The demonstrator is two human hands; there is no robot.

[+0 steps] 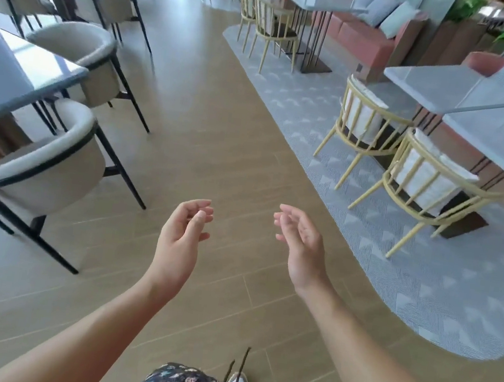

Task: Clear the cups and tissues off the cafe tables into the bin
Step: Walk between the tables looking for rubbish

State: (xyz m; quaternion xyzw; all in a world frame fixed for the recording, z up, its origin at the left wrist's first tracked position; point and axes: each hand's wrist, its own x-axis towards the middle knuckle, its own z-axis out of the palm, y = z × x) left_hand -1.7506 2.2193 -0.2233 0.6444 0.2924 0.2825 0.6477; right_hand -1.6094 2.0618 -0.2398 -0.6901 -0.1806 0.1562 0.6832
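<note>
Bright, soft daylight from upper left; heavy glare on the glossy dark glass tabletops (21, 67). Shadows are faint. Wide-angle bending at the edges. Slight motion blur, worst on the cream upholstered chair (35, 158) lower left.

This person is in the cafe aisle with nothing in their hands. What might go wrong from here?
1. The cream armchair on the left has black legs that splay out into the aisle; a foot might catch one in passing.
2. The left hand and right hand are both empty, fingers loosely curled, and no cup, tissue or bin shows in this view, so litter may get passed by.
</note>
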